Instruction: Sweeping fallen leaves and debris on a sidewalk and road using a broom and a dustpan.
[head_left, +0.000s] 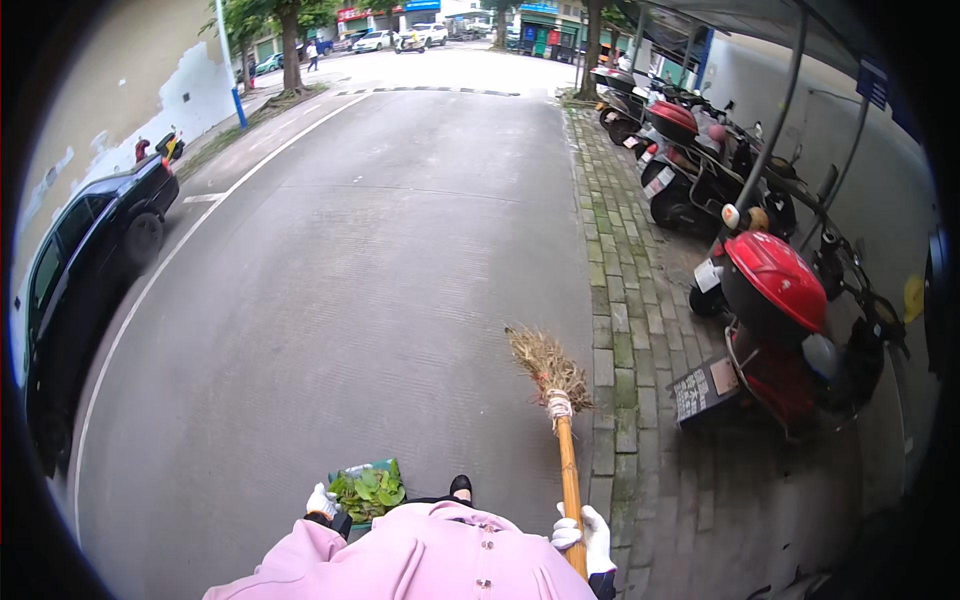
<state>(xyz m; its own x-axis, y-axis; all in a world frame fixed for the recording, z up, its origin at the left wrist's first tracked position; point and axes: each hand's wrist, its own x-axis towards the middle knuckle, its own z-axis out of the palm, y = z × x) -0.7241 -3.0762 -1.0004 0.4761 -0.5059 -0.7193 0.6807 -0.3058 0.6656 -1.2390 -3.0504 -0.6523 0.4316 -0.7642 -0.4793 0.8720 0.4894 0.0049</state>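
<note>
My right hand (589, 531), in a white glove, is closed around the bamboo handle of a straw broom (570, 465). The broom's bristles (547, 364) point ahead, over the road beside the brick edging. My left hand (322, 502), also white-gloved, is at the left side of a green dustpan (390, 469) heaped with green leaves (367, 489). Its fingers look curled, but what they grip is hidden. One black shoe (461, 487) shows between the dustpan and the broom.
A mossy brick pavement (626, 330) runs along the right, with parked scooters (772, 277) under a canopy on metal posts. A dark pickup truck (97, 217) stands by the left wall. Far ahead are a speed bump (427, 90), a walking person (312, 56) and parked cars.
</note>
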